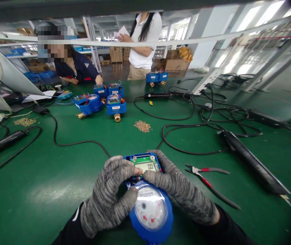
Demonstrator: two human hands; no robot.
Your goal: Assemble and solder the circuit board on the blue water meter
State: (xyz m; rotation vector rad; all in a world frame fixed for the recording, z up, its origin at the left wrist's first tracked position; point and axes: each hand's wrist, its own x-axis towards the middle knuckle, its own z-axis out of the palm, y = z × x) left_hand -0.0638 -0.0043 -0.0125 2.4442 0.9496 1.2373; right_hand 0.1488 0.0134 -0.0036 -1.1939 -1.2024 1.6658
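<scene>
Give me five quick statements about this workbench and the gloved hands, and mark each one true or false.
1. Both hands, left hand and right hand, grip the blue water meter. True.
2. The hands are bare. False: they wear grey knit gloves.
3. The red-handled pliers lie to the right of the meter. True.
4. The table is white. False: it is green.
5. The screw pile sits inside a tray. False: it lies loose on the table.
</scene>
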